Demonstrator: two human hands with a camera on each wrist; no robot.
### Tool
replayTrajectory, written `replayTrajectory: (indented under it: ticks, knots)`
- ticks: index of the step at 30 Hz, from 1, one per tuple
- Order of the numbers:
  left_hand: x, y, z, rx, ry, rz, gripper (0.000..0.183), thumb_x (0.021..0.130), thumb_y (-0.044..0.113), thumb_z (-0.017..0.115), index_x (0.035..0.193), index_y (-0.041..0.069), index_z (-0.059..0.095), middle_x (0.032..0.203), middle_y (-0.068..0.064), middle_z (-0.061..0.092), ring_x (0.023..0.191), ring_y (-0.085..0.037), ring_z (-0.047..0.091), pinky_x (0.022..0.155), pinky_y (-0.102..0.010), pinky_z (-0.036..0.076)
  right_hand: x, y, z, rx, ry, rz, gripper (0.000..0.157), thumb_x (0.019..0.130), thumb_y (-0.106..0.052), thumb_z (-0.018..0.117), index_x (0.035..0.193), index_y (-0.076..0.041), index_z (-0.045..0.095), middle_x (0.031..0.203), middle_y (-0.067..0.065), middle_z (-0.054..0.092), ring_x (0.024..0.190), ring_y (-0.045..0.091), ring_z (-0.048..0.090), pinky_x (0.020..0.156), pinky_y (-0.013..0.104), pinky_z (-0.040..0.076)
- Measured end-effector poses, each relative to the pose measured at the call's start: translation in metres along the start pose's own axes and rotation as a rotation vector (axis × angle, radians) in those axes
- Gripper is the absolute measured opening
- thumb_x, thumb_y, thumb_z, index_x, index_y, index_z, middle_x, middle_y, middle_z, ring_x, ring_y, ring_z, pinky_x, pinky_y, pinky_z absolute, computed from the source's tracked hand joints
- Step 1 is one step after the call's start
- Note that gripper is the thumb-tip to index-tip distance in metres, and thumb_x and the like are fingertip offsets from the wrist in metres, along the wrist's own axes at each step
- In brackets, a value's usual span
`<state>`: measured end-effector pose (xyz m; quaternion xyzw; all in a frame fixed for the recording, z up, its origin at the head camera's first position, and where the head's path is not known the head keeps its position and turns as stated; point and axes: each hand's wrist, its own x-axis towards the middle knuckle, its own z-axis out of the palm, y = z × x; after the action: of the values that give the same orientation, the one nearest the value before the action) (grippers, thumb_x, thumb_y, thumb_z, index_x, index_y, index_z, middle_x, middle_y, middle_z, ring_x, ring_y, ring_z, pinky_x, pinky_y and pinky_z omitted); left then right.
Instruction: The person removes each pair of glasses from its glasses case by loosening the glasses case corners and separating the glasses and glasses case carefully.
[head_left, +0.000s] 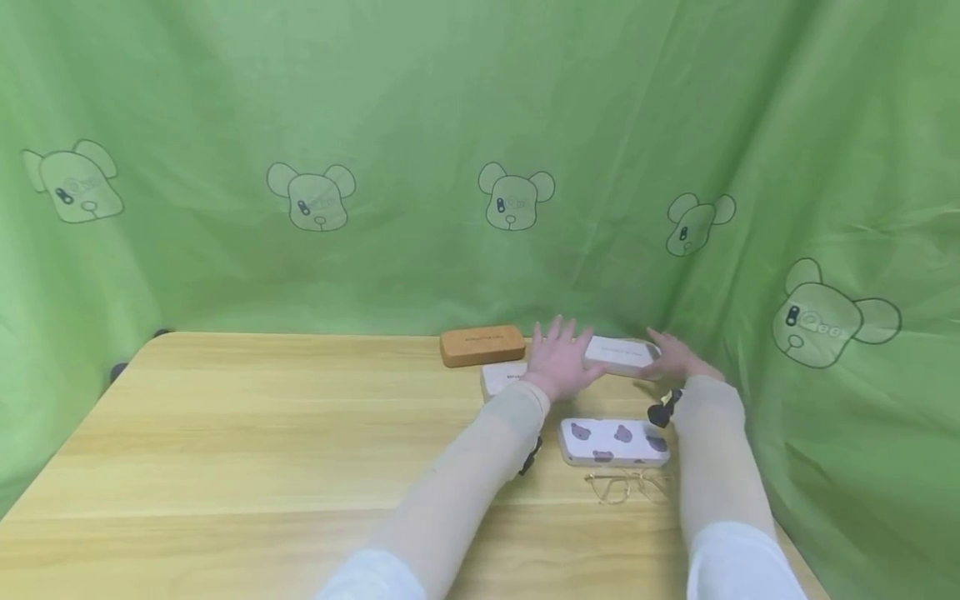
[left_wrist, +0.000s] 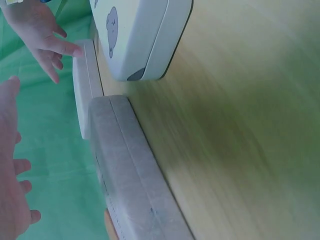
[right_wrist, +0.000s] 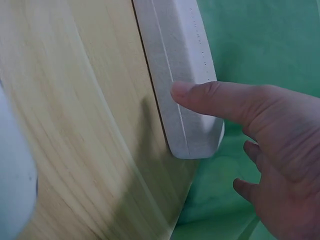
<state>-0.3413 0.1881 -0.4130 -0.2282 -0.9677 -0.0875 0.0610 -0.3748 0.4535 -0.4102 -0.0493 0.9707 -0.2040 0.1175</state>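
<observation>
At the back right of the table lies a pale grey glasses case (head_left: 618, 357) with small print on its lid. My right hand (head_left: 677, 358) is at its right end, the thumb (right_wrist: 200, 97) laid across the front seam and the other fingers reaching past the end. Fingers spread, my left hand (head_left: 558, 367) hovers by the left end of that case. Beneath it, a second grey glasses case (left_wrist: 135, 170) is partly hidden by the hand and wrist in the head view. Neither hand is curled round anything.
A white glasses case with bear prints (head_left: 615, 442) lies between my forearms, and thin-framed eyeglasses (head_left: 615, 487) rest just in front of it. An orange-brown glasses case (head_left: 483, 346) sits near the table's back edge. Green curtain (head_left: 420, 275) hangs behind and at the right.
</observation>
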Motion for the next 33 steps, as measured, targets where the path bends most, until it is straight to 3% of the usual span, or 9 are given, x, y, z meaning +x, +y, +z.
replayTrajectory:
  ticks: [10,16,20,24,33]
  knots:
    - [0.004,0.0,0.01,-0.006,-0.015,-0.026,0.081,0.086,0.082,0.021,0.153,0.037,0.025,0.163,0.003,0.023,0.153,-0.023,0.015,0.123,-0.054,0.013,0.008,0.002,0.005,0.041,-0.082,0.045,0.1,0.083,-0.023,0.072,0.153,0.002,0.005,0.155,0.038,0.009,0.136,0.06,0.019,0.105,0.077,0.021]
    - [0.005,-0.002,0.018,0.035,-0.038,-0.032,0.08,0.086,0.082,0.023,0.153,0.037,0.024,0.162,0.003,0.025,0.152,-0.023,0.017,0.123,-0.054,0.014,0.017,0.01,0.011,-0.034,-0.079,0.063,0.096,0.081,-0.018,0.071,0.154,0.0,0.012,0.152,0.036,0.025,0.132,0.056,0.035,0.101,0.076,0.032]
    - [0.004,-0.001,0.017,0.052,-0.033,-0.029,0.079,0.087,0.081,0.027,0.153,0.037,0.024,0.161,0.004,0.028,0.152,-0.023,0.019,0.123,-0.053,0.015,0.021,0.014,0.011,-0.068,-0.039,0.038,0.091,0.077,-0.018,0.074,0.151,0.0,0.024,0.143,0.036,0.039,0.122,0.053,0.046,0.095,0.073,0.04]
    - [0.003,-0.001,0.017,0.037,-0.024,-0.031,0.079,0.087,0.079,0.032,0.153,0.037,0.025,0.16,0.004,0.029,0.152,-0.023,0.018,0.124,-0.053,0.015,0.02,0.016,0.011,-0.099,-0.003,0.022,0.084,0.078,-0.021,0.075,0.148,0.001,0.033,0.139,0.036,0.042,0.121,0.053,0.044,0.095,0.073,0.038]
    - [0.003,-0.002,0.018,0.015,-0.03,-0.031,0.078,0.088,0.078,0.034,0.153,0.034,0.028,0.161,0.001,0.029,0.152,-0.025,0.018,0.123,-0.054,0.014,0.017,0.018,0.014,-0.064,-0.01,-0.004,0.086,0.079,-0.021,0.076,0.149,0.0,0.031,0.141,0.038,0.039,0.124,0.054,0.042,0.101,0.075,0.033]
